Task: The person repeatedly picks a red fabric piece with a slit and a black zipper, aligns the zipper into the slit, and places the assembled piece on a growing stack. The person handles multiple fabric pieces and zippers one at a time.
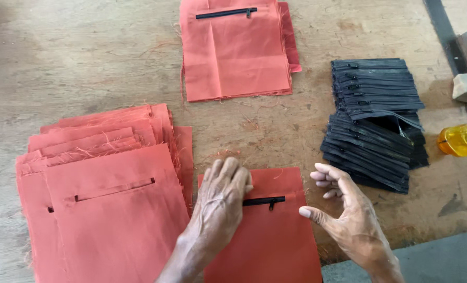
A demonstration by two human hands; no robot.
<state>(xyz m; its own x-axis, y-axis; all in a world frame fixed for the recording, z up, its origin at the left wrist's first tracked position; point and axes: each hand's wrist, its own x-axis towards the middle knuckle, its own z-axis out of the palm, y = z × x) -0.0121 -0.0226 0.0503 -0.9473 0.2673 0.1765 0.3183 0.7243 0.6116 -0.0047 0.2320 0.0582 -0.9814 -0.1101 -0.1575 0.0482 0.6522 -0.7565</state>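
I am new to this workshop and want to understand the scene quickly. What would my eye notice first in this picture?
First, the two hands at the bottom centre: the left hand presses flat on an orange cloth piece with a black zipper, while the right hand hovers open beside it. Next, the big stack of orange cloth pieces at the left, and the pile of black zippers at the right.

Soft even daylight, sharp focus
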